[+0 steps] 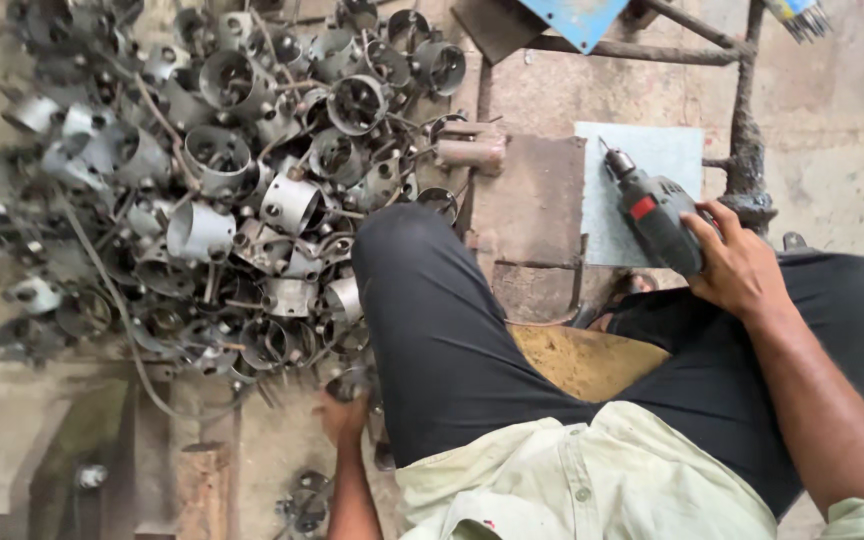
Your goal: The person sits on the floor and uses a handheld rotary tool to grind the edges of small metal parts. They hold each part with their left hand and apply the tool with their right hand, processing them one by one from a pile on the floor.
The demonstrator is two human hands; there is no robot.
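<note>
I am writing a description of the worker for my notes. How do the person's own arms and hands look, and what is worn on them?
Both hands are bare: no gloves, rings or watch can be seen on the left hand or the right hand. The forearms are uncovered too. A pale greenish shirt with buttons covers the body, and its sleeve edge shows only near the right upper arm at the picture's lower right corner. Dark trousers cover the legs.

Right hand [742, 268] grips power drill [652, 210]; left hand [342, 413] at edge of metal ring pile [232, 190], possibly holding one.
</note>
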